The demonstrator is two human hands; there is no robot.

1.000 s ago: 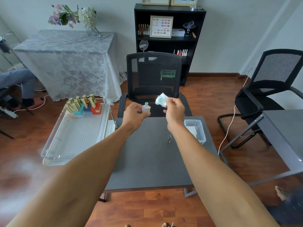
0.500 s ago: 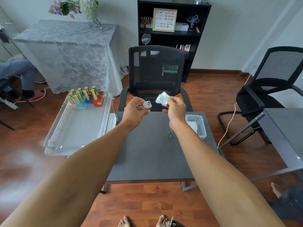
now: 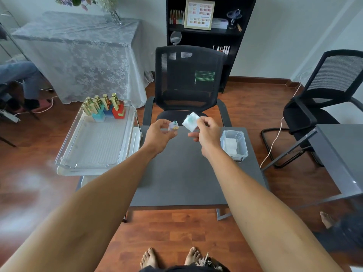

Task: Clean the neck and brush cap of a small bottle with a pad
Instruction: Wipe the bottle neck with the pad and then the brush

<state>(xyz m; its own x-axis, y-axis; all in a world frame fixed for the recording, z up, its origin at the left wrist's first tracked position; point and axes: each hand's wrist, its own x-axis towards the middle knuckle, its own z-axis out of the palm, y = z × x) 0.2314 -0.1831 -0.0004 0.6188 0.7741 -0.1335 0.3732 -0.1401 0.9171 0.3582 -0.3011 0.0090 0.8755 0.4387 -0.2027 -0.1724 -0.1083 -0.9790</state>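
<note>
My left hand (image 3: 160,134) pinches a small pale bottle (image 3: 173,126) with a teal open neck, held above the far edge of the grey table (image 3: 182,173). My right hand (image 3: 206,132) grips a white pad (image 3: 190,120) with a teal stain, just right of the bottle and a little apart from it. The brush cap is hidden behind my right forearm.
A clear box (image 3: 234,145) of white pads sits at the table's right edge. A clear tray (image 3: 98,140) on the left carries several gold-capped bottles (image 3: 104,108). A black chair (image 3: 188,85) stands behind the table; another chair (image 3: 326,99) and a second table (image 3: 341,152) are to the right.
The bottle has tipped so its neck points more toward me. The pad has drawn slightly away from it. The view has tilted downward, and my right forearm now covers the cap on the table.
</note>
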